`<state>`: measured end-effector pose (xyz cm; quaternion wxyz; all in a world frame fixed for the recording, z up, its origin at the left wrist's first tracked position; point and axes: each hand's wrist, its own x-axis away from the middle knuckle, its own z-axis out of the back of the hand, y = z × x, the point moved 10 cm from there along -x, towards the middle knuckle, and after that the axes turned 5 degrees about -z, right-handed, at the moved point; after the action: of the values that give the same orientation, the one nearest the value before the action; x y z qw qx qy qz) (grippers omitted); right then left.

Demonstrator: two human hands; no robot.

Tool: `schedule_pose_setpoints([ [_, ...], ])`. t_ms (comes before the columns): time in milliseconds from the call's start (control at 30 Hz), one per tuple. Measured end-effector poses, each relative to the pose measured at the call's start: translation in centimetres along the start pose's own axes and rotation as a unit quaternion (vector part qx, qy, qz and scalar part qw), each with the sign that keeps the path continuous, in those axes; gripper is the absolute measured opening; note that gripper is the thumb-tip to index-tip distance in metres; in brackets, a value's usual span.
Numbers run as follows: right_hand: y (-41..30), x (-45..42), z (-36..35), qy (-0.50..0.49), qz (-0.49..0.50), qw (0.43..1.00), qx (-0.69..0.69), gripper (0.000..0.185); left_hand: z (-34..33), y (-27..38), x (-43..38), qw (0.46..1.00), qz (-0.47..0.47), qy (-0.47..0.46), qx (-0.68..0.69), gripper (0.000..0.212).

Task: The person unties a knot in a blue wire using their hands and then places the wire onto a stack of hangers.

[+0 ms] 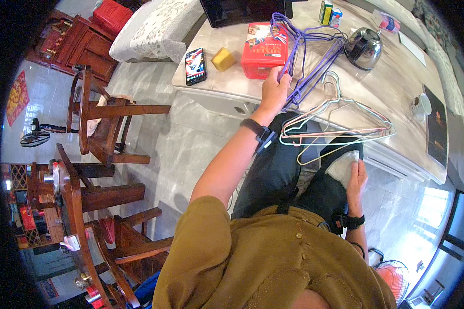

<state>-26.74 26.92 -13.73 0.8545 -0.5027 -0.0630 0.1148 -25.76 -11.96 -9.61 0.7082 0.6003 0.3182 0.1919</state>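
Observation:
My left hand is closed around the edge of a bunch of purple clothes hangers, which lean across the front of the marble-topped coffee table. My right hand holds a folded white cloth against my right knee. Between the two hands, several pastel and cream clothes hangers lie at the table's front edge and jut out over my legs. Directly behind my left hand stands a red box of mixed nuts, partly covered by the purple hangers.
A phone with a lit screen and a yellow block lie left of the box. At the right are a steel kettle, a white cup and a black folder. Wooden chairs stand at left, a fan at lower right.

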Motion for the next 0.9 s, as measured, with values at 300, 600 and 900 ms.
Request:
schedule_pose_setpoints([
  [300,-0.5,-0.1,0.0,-0.008,-0.012,1.0,-0.004,0.026,0.7,2.6,1.5,0.989,-0.084,0.008,-0.121,0.041],
  [600,0.1,-0.2,0.1,0.0,-0.009,1.0,0.006,0.024,-1.7,10.7,9.5,0.934,-0.262,-0.109,-0.216,0.035],
  [900,0.4,-0.2,0.1,0.01,0.001,0.999,-0.031,0.024,-4.8,6.8,12.8,0.885,-0.229,-0.226,-0.337,0.04],
])
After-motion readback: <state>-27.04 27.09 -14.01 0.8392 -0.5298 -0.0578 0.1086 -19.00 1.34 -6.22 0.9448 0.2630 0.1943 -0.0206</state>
